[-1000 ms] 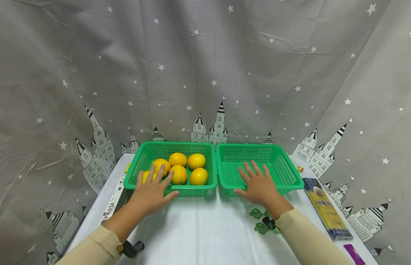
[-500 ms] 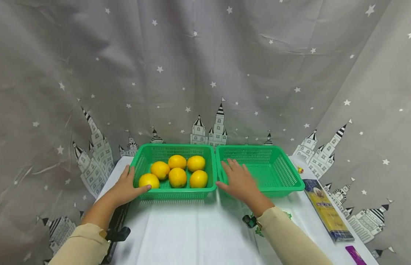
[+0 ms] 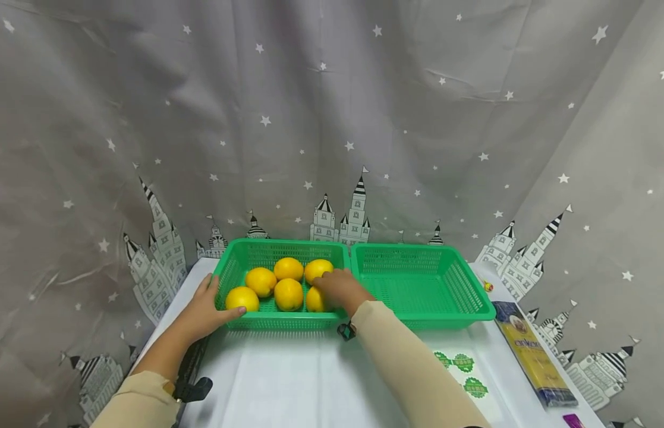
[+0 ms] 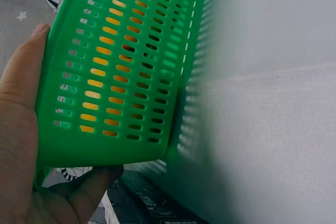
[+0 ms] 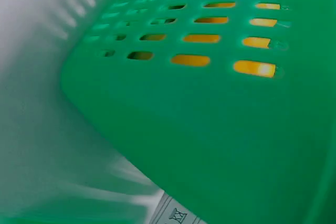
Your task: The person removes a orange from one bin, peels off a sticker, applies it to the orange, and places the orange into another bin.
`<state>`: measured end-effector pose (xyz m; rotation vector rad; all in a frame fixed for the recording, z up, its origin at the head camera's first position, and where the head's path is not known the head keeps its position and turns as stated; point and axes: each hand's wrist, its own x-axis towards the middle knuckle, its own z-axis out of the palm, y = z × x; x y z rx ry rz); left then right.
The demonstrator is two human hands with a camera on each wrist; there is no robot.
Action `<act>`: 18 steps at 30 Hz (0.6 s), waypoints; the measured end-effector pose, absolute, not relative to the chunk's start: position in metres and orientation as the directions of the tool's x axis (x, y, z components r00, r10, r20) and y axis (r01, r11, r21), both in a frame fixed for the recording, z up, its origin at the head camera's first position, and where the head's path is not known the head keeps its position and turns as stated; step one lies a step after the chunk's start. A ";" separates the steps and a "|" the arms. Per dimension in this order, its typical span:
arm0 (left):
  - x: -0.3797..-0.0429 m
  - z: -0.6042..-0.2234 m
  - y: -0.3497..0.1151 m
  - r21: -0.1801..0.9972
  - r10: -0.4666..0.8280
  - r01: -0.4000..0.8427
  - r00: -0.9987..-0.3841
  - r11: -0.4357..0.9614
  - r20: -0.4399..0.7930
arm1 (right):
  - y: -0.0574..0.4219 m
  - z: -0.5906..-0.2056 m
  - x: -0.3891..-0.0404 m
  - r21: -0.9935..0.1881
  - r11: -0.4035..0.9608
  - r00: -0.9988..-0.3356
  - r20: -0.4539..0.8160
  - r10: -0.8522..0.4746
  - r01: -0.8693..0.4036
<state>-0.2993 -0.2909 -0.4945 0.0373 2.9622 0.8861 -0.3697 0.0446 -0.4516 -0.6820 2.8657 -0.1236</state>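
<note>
Several yellow-orange oranges (image 3: 289, 295) lie in the left green basket (image 3: 289, 321). My left hand (image 3: 204, 312) holds that basket's front left corner, thumb over the front rim; in the left wrist view its thumb (image 4: 26, 69) lies along the rim and its fingers (image 4: 86, 195) curl round the corner. Reaching over the right end of the same basket, my right hand (image 3: 342, 289) has its fingers curled on the front right orange (image 3: 314, 301), partly covering it. The basket wall (image 5: 173, 108) fills the right wrist view and hides that hand there.
A second green basket (image 3: 417, 288) stands alongside on the right. Farther right lie a yellow and blue packet (image 3: 535, 353), a small lollipop (image 3: 488, 286) and a purple wrapper (image 3: 573, 421). Green stickers (image 3: 475, 387) lie in front, and a black box (image 4: 152, 198) is under the left wrist.
My left hand has moved left from over the oranges to the basket's corner. My right hand has crossed from the right basket into the left one and taken hold of an orange.
</note>
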 end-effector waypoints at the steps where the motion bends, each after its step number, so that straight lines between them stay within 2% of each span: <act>1: -0.300 -0.496 -0.290 0.548 0.036 0.006 -0.998 0.836 -0.043 | 0.046 -0.455 -0.371 -0.060 0.877 -0.863 -0.159 -0.479 -0.476; 2: -0.300 -0.497 -0.288 0.548 0.033 0.002 -0.998 0.837 -0.046 | 0.047 -0.459 -0.374 0.014 0.854 -0.846 -0.150 -0.512 -0.520; 4: -0.302 -0.499 -0.286 0.549 0.032 0.003 -0.999 0.836 -0.044 | 0.050 -0.463 -0.378 0.052 0.849 -0.845 -0.147 -0.514 -0.526; 7: -0.305 -0.500 -0.284 0.548 0.031 0.005 -0.999 0.837 -0.038 | 0.056 -0.466 -0.381 0.013 0.857 -0.852 -0.110 -0.511 -0.515; 9: -0.307 -0.499 -0.284 0.542 0.028 0.005 -0.999 0.840 -0.035 | 0.060 -0.463 -0.379 -0.107 0.864 -0.864 -0.062 -0.500 -0.492; 12: -0.308 -0.500 -0.284 0.538 0.031 0.007 -0.999 0.843 -0.036 | 0.066 -0.455 -0.363 -0.421 0.802 -0.892 0.040 -0.450 -0.423; 15: -0.307 -0.500 -0.284 0.539 0.032 0.005 -0.999 0.842 -0.042 | 0.073 -0.448 -0.329 -0.697 0.614 -0.912 0.149 -0.381 -0.371; 18: -0.306 -0.498 -0.284 0.537 0.030 0.001 -0.999 0.844 -0.045 | 0.082 -0.457 -0.282 -0.872 0.363 -0.913 0.192 -0.361 -0.327</act>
